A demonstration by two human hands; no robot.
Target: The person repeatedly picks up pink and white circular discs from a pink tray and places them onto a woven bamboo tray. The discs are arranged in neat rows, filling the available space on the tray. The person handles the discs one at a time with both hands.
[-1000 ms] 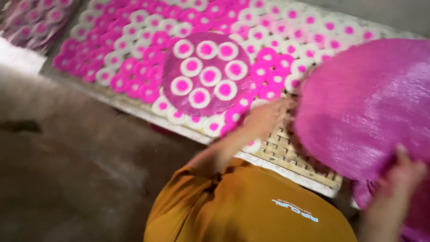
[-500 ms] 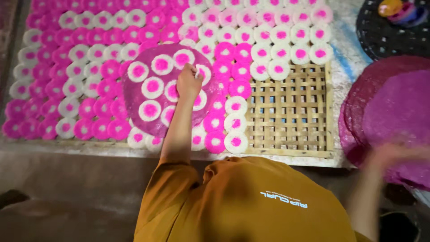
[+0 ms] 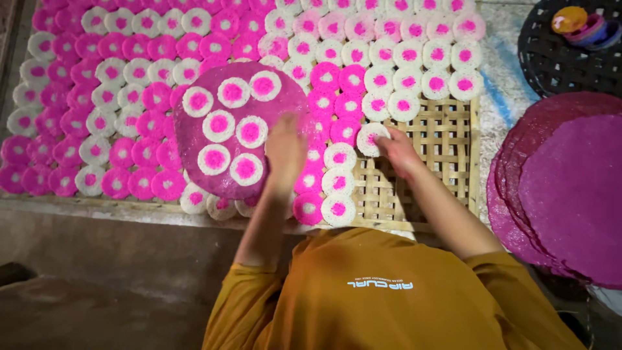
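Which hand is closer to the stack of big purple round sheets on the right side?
The right hand. It touches a small white disc with a pink centre on the woven bamboo tray, on the side toward the stack of large purple round sheets. The left hand is farther away, at the large pink disc.

A small white disc with pink centre (image 3: 372, 138) lies flat on the woven bamboo tray (image 3: 447, 139).

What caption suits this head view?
Right hand sets a white-and-pink disc on the woven tray; left hand over the magenta round sheet.
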